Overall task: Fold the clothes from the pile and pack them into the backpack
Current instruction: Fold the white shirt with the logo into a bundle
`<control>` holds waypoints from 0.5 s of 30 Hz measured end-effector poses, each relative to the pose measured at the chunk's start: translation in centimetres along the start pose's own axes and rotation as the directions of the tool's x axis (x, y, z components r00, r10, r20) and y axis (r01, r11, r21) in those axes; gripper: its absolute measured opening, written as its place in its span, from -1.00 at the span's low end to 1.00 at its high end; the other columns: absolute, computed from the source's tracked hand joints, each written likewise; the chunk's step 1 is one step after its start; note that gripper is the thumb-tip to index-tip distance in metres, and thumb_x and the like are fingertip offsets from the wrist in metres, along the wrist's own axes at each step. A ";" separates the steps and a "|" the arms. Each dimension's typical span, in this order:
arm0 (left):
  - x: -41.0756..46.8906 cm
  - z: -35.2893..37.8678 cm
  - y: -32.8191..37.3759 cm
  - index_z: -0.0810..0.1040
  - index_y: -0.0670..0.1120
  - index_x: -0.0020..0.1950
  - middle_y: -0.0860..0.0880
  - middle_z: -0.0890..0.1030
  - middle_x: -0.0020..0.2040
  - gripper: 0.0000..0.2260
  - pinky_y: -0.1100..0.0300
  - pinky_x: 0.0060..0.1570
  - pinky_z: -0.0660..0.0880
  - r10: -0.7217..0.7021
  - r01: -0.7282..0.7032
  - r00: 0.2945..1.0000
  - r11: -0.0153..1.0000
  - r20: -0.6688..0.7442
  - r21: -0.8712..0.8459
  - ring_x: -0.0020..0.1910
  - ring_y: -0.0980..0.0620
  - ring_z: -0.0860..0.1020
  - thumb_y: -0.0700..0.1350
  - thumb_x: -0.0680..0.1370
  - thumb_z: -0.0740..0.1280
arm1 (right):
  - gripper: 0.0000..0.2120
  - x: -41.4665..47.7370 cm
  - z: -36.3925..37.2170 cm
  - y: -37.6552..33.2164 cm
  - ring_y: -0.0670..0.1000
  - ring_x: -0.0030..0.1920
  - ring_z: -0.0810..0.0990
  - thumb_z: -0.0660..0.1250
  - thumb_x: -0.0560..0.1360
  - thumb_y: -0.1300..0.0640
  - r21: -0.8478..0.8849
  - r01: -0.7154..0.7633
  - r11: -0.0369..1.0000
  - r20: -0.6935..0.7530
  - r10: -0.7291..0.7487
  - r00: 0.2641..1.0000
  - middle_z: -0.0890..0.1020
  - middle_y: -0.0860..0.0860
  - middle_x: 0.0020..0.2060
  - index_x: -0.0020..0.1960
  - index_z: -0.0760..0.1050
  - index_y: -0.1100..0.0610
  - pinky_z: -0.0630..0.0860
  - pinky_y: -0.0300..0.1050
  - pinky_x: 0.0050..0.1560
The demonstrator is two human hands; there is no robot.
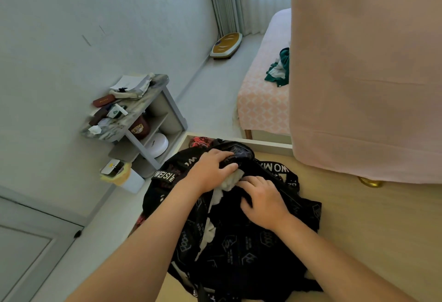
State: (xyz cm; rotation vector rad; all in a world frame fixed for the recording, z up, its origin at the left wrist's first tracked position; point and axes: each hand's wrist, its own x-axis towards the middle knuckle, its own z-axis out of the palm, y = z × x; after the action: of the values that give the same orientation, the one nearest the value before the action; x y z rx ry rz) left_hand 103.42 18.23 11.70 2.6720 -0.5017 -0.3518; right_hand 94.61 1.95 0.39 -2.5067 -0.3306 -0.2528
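Observation:
A black backpack [234,242] with white printed lettering lies on the light wooden table [358,218]. My left hand [210,170] grips the upper edge of the bag's opening, fingers curled over the black fabric. My right hand [260,199] presses into the opening beside a white garment [229,183] that shows between the two hands. A strip of white cloth also shows lower in the opening. A pile of green and white clothes [279,67] lies on the bed at the right.
A pink cloth [358,74] hangs down over the table's right side. The pink bed [263,101] stands behind it. A cluttered grey shelf unit [134,115] and a small bin [124,175] stand at the left wall. A scale [226,46] lies on the far floor.

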 end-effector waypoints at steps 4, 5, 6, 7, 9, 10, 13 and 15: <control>-1.7 2.7 2.9 0.35 0.09 0.50 -0.02 0.36 0.47 -0.49 -0.03 0.42 0.25 -0.030 0.042 0.997 0.985 -0.075 0.168 0.47 -0.03 0.26 0.24 0.58 0.19 | -0.69 -3.8 -4.7 2.3 -0.07 0.18 0.53 0.28 0.50 0.05 0.042 -0.110 0.993 -0.013 0.110 0.994 0.58 -0.13 0.17 0.22 0.60 -0.04 0.48 -0.05 0.17; -1.9 3.1 4.1 0.36 0.06 0.49 -0.03 0.36 0.47 -0.49 -0.02 0.43 0.22 0.007 0.018 0.991 0.983 -0.136 0.180 0.47 -0.03 0.25 0.21 0.58 0.21 | -0.70 -4.6 -5.8 2.8 -0.08 0.18 0.53 0.27 0.52 0.06 0.055 -0.147 0.988 0.012 0.146 0.989 0.58 -0.13 0.17 0.22 0.60 -0.04 0.48 -0.05 0.20; -2.1 3.5 5.4 0.38 0.05 0.48 -0.02 0.37 0.46 -0.50 -0.01 0.44 0.20 0.050 -0.020 0.983 0.985 -0.175 0.172 0.47 -0.02 0.24 0.19 0.58 0.24 | -0.70 -5.3 -6.9 3.4 -0.09 0.19 0.53 0.26 0.53 0.06 0.067 -0.188 0.980 0.035 0.186 0.982 0.58 -0.13 0.18 0.23 0.59 -0.04 0.48 -0.06 0.21; -2.1 4.0 6.8 0.39 0.05 0.47 -0.01 0.39 0.44 -0.52 -0.01 0.44 0.21 0.092 -0.064 0.978 0.986 -0.187 0.151 0.46 -0.01 0.25 0.17 0.58 0.25 | -0.69 -6.0 -7.7 4.0 -0.09 0.18 0.53 0.25 0.53 0.05 0.077 -0.230 0.970 0.045 0.227 0.973 0.58 -0.13 0.17 0.23 0.58 -0.04 0.48 -0.06 0.22; -1.9 5.2 9.5 0.40 0.05 0.45 0.01 0.44 0.39 -0.55 -0.02 0.40 0.27 0.168 -0.153 0.975 0.983 -0.144 0.105 0.42 -0.02 0.30 0.14 0.58 0.25 | -0.68 -7.3 -9.5 4.9 -0.09 0.16 0.55 0.22 0.54 0.03 0.098 -0.313 0.945 0.028 0.312 0.950 0.59 -0.12 0.15 0.25 0.58 -0.05 0.50 -0.06 0.20; -1.8 5.9 10.7 0.40 0.06 0.44 0.02 0.46 0.37 -0.56 -0.02 0.36 0.31 0.201 -0.193 0.975 0.978 -0.099 0.083 0.39 -0.02 0.34 0.13 0.59 0.24 | -0.67 -7.9 -10.2 5.3 -0.09 0.14 0.56 0.22 0.54 0.03 0.123 -0.362 0.924 0.022 0.362 0.932 0.60 -0.12 0.14 0.26 0.58 -0.05 0.51 -0.07 0.18; -1.1 8.9 14.6 0.40 0.07 0.42 0.04 0.53 0.27 -0.60 0.03 0.22 0.43 0.277 -0.276 0.958 0.961 0.074 -0.027 0.24 -0.01 0.47 0.11 0.60 0.24 | -0.69 -10.6 -12.8 6.4 -0.09 0.09 0.58 0.23 0.59 0.13 0.224 -0.548 0.806 0.049 0.552 0.832 0.62 -0.07 0.16 0.29 0.56 -0.01 0.51 -0.15 0.16; -0.9 11.2 17.5 0.42 0.07 0.40 0.06 0.55 0.24 -0.62 0.07 0.18 0.47 0.314 -0.293 0.932 0.946 0.182 -0.137 0.16 0.03 0.52 0.10 0.60 0.26 | -0.69 -13.4 -14.8 7.4 -0.07 0.10 0.58 0.23 0.60 0.13 0.227 -0.658 0.718 0.051 0.666 0.744 0.62 -0.05 0.19 0.31 0.54 0.00 0.49 -0.18 0.17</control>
State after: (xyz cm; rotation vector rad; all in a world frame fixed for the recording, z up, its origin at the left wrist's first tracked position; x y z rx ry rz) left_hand 93.95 -0.18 9.30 2.4157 -0.9189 -0.5430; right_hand 82.46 -14.92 5.02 -2.2106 0.5404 0.0398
